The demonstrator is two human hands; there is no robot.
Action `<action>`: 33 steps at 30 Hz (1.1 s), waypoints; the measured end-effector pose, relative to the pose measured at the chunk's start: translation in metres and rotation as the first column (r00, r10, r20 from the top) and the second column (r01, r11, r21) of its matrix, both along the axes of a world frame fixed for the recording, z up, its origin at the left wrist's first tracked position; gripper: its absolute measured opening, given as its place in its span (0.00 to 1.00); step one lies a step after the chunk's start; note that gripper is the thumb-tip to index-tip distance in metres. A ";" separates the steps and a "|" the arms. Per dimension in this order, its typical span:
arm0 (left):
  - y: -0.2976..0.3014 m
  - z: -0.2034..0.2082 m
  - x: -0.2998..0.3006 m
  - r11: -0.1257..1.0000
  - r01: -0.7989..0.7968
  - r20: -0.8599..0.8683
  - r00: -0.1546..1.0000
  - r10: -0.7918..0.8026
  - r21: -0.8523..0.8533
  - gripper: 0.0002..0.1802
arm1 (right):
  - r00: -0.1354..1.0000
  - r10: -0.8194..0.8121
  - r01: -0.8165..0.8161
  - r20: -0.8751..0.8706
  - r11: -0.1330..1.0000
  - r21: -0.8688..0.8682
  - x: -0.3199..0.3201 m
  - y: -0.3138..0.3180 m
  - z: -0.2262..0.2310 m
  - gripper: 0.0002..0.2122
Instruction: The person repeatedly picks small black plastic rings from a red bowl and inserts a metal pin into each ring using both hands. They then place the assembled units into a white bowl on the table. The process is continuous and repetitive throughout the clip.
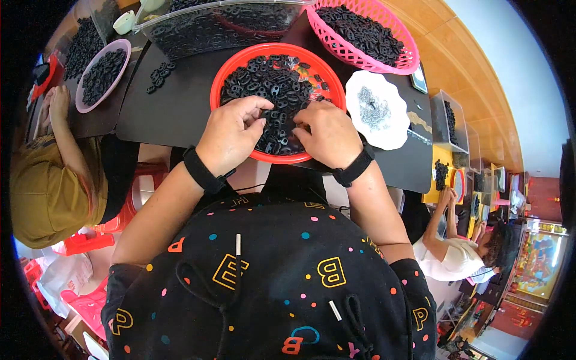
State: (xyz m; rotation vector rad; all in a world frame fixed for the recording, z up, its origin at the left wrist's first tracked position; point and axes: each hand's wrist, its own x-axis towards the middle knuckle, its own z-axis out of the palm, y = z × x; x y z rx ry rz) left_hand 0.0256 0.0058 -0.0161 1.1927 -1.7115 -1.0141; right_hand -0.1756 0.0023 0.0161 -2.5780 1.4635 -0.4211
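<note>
A round red basin [217, 90] in front of me holds many small black plastic pieces [255, 78], oval with holes. Over its near left part is my left hand [231, 129], thumb and index finger apart, with black pieces visible between and below them. My right hand [329, 131] bends over the near right part of the basin, its fingers curled in among the pieces. Whatever those fingers hold is hidden. Both wrists wear black bands. Beside my right hand lies a white scalloped plate [393, 129] with small shiny metal parts [373, 108] on it.
Behind the basin stands a clear plastic bin [222, 30] of black pieces. A pink basket [413, 60] of them sits far right, with a phone [419, 80] nearby. Loose pieces [159, 77] lie on the dark table [162, 114]. Co-workers sit left [54, 186] and right [450, 252].
</note>
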 end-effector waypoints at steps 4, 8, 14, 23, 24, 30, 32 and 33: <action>0.001 0.003 -0.001 1.000 0.006 0.043 0.999 -0.006 -0.009 0.13 | 0.999 -0.007 0.006 -0.034 1.000 -0.029 0.004 0.001 -0.003 0.04; 0.001 0.004 -0.001 0.999 0.023 0.089 0.996 -0.020 -0.034 0.13 | 0.998 0.004 -0.012 -0.069 0.994 -0.109 0.006 -0.001 -0.013 0.03; 0.001 0.004 -0.002 1.000 0.011 0.059 0.998 -0.011 0.001 0.11 | 1.000 -0.018 0.016 -0.017 0.995 -0.102 0.003 -0.001 -0.015 0.03; 0.003 0.005 -0.005 0.997 -0.052 -0.010 0.999 0.052 -0.055 0.11 | 0.842 -0.139 0.084 0.521 0.988 0.127 0.001 0.001 -0.015 0.03; 0.004 0.007 -0.006 0.995 -0.060 -0.003 0.998 0.060 -0.083 0.11 | 0.761 -0.202 0.083 0.616 0.973 0.216 0.001 0.002 -0.016 0.03; 0.011 0.022 -0.017 0.999 0.014 -0.032 0.999 -0.015 -0.031 0.11 | 0.334 -0.364 -0.189 0.870 0.878 0.440 0.003 0.006 -0.013 0.04; 0.013 0.029 -0.021 0.994 0.059 -0.093 0.994 -0.050 0.090 0.11 | 0.292 -0.386 -0.217 0.875 0.865 0.454 0.004 0.007 -0.015 0.04; 0.013 0.030 -0.022 0.993 0.063 -0.095 0.994 -0.054 0.096 0.10 | 0.271 -0.397 -0.230 0.877 0.858 0.459 0.005 0.007 -0.016 0.04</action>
